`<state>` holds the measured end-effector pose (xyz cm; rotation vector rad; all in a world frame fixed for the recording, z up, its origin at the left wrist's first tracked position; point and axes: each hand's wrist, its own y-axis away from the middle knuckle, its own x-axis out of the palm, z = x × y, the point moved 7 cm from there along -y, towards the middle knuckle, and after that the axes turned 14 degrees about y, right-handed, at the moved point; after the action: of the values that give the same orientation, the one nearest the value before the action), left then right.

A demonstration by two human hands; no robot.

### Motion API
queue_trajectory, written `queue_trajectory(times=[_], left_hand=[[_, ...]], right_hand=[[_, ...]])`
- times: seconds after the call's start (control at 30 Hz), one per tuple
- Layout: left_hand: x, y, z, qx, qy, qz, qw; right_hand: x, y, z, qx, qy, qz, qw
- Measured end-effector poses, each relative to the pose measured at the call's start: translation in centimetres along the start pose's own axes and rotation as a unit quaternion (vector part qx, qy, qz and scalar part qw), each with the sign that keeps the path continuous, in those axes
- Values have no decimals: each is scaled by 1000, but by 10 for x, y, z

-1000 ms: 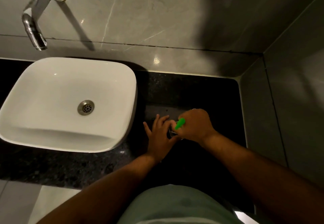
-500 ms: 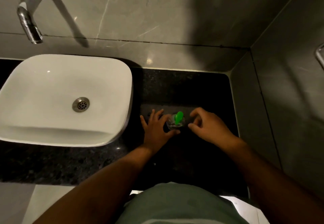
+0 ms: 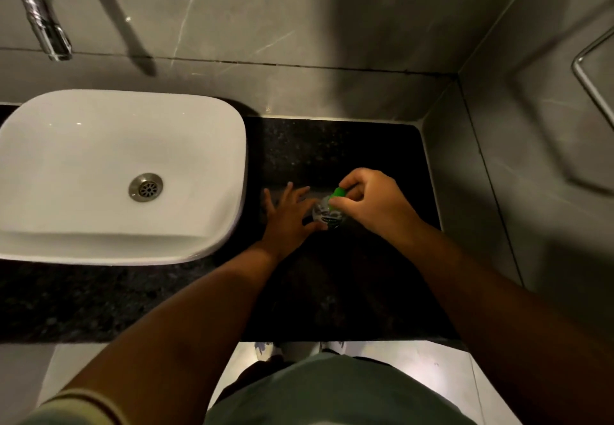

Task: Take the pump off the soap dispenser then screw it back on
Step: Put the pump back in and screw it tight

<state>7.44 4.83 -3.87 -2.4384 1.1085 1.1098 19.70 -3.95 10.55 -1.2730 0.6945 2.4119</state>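
Note:
A small clear soap dispenser (image 3: 325,216) with a dark label stands on the black granite counter (image 3: 332,145), right of the basin. Its green pump (image 3: 338,193) sits on top. My right hand (image 3: 375,203) comes from the right, with thumb and fingers pinched around the green pump, hiding most of it. My left hand (image 3: 288,216) holds the bottle's left side, thumb under the label and fingers spread flat against the bottle. The bottle's lower part is hidden between the hands.
A white rectangular basin (image 3: 123,175) with a steel drain fills the counter's left half. A chrome tap (image 3: 45,25) juts from the grey tiled wall above it. A tiled side wall with a metal rail (image 3: 591,68) closes the right. The counter's front edge runs below my forearms.
My right hand let go of the pump half a second ago, then came back and closed on it again. My left hand stayed on the bottle.

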Motion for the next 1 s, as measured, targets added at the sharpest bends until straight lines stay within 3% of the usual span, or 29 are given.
queue_trajectory(times=[0.27,0.5,0.63,0.83,1.0], left_hand=[[2,3,3,13,27,-27,999],[3,3,5,8,5,-29,1000],[3,4,4,1,-3,-31,1000],[3,4,4,-5,-8,-21,1000],[2,2,3,-2,6,-17,1000]], right_hand=[[1,-5,-1,55,-134,85,986],[0,-13,-6,74,-109,173,976],[7,-15,-3,75,-68,164,981],[18,-15,3,77,-53,85,992],[12,-20,3,57,-54,135,988]])
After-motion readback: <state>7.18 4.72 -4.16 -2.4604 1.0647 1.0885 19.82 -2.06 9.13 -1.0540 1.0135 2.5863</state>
